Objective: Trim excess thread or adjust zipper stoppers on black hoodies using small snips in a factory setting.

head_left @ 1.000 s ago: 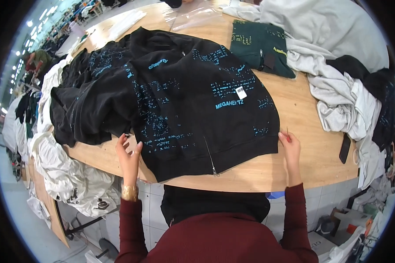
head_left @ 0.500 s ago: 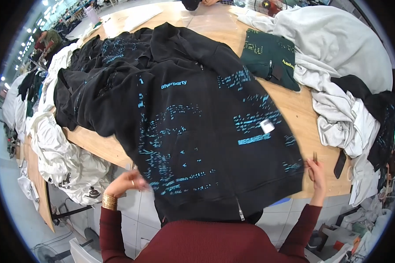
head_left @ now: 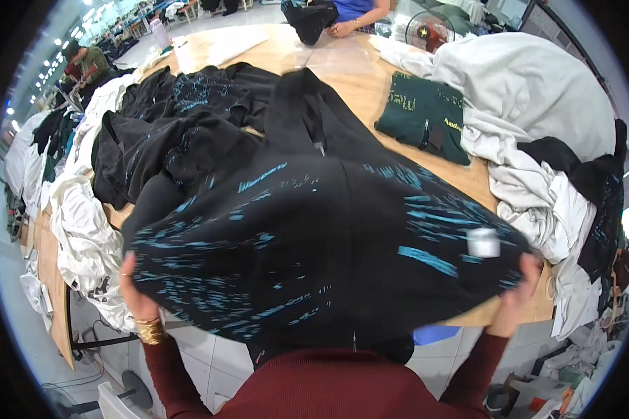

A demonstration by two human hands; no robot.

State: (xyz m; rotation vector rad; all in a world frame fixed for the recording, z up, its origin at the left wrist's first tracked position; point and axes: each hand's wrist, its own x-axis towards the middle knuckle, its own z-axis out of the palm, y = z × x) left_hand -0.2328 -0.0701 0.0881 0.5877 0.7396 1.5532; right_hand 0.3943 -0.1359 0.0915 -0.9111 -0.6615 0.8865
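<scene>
A black zip-up hooded jacket (head_left: 328,237) with blue printed marks is stretched wide in front of me over the table's near edge. My left hand (head_left: 137,290) is closed on its left side edge, the fingers partly hidden by the cloth. At the opposite edge my right hand (head_left: 523,279) grips the fabric, smeared by motion. A small white tag (head_left: 483,242) sits on the jacket near my right hand. The hood (head_left: 297,105) lies toward the far side, and the zip runs down the middle to the hem near my body.
Black printed garments (head_left: 210,133) lie heaped at the left, with white garments (head_left: 84,223) beside them. A folded dark green garment (head_left: 426,115) rests on the wooden table (head_left: 360,105), next to piled grey fabric (head_left: 531,91). Across the table, a person's hand (head_left: 341,28) is by a dark item.
Both hands have moved outward and slightly up, pulling the jacket's sides apart. Its lower part has spread wider, and the white tag has shifted right. More of the person across the table shows.
</scene>
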